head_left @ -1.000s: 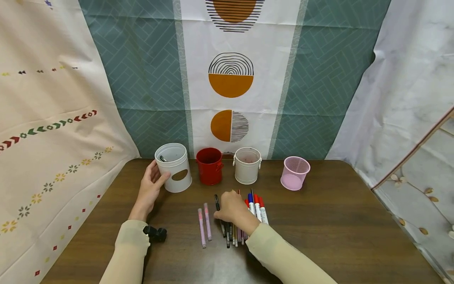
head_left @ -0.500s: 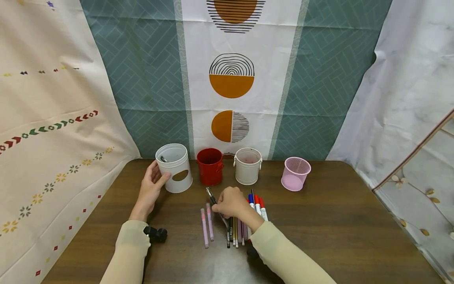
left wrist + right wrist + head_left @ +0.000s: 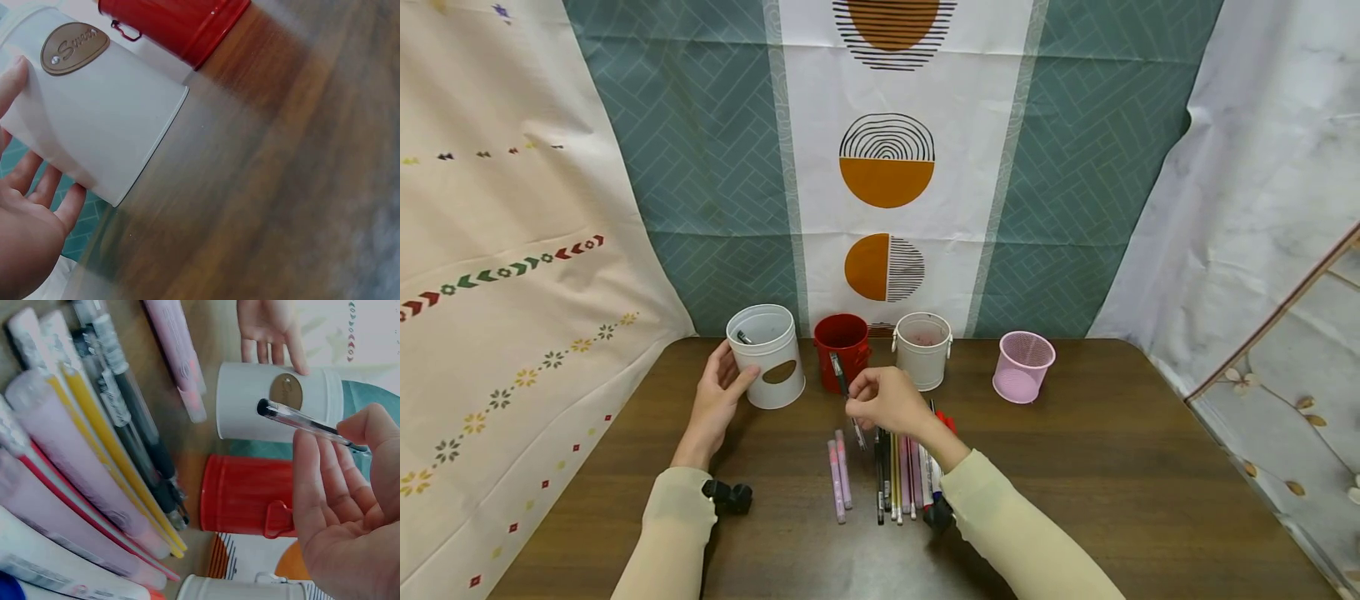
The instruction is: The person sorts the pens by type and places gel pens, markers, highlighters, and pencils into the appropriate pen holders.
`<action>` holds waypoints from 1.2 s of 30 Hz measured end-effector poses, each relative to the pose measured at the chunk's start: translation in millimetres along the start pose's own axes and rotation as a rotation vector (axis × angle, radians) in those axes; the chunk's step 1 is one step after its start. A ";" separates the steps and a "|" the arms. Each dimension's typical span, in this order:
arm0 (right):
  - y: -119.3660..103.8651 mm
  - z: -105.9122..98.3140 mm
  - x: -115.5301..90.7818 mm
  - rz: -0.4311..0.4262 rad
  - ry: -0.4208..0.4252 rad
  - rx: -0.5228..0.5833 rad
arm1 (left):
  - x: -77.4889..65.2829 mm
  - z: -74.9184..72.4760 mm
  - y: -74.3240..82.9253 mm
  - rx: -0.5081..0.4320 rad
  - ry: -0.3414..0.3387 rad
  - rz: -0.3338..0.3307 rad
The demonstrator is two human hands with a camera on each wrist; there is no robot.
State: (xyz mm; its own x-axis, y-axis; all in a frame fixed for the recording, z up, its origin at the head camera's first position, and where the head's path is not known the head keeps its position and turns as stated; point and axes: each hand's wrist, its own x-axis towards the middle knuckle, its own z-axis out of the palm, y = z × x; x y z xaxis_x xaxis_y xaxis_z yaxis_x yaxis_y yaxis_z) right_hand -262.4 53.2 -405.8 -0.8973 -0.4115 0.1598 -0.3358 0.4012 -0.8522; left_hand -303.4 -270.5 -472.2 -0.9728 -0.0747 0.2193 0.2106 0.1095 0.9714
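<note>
My left hand (image 3: 715,404) holds the white bucket (image 3: 765,363) from its left side, thumb on the front, fingers on the far side. A dark pen end shows inside this bucket. In the left wrist view the bucket's brown oval label (image 3: 75,49) faces the camera. My right hand (image 3: 891,402) pinches a clear-barrelled black pen (image 3: 299,419) between thumb and fingers, lifted above the table and tilted. In the head view, the pen's upper end lies in front of the red bucket (image 3: 824,367).
Below the right hand lie black pens (image 3: 880,487), yellow pencils (image 3: 894,492), purple pens and markers in a row. Two pinkish-purple pens (image 3: 837,492) lie apart to the left. A cream bucket (image 3: 922,364) and a pink mesh cup (image 3: 1018,379) stand at the back.
My right hand has picked the black pen up off the row and moved it up and forward toward the buckets. My left hand stays on the white bucket.
</note>
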 end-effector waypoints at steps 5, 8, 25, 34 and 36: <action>-6.0 -7.0 5.8 -0.060 0.031 0.003 | 0.0 -0.3 0.0 0.003 -0.004 -0.002; -9.7 -10.8 10.5 -0.087 0.039 0.009 | -0.3 -0.5 0.1 0.007 -0.004 -0.005; -51.5 -24.9 55.2 -0.175 0.175 0.009 | 0.8 -0.8 -1.5 0.019 0.007 -0.001; -85.1 -17.3 88.9 -0.222 0.200 -0.048 | -0.1 -1.1 -2.8 0.024 0.002 -0.004; -90.2 -14.3 95.9 -0.230 0.208 -0.055 | 0.2 -0.4 -3.1 0.024 -0.001 -0.002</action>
State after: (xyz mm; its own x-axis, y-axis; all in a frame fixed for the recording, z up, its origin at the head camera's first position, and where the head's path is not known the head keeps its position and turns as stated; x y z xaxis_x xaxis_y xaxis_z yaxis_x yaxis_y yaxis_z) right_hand -322.3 -10.8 -306.5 -0.8337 -0.3226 0.4483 -0.5463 0.3629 -0.7549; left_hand -304.2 -271.2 -475.2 -0.9732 -0.0744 0.2175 0.2065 0.1329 0.9694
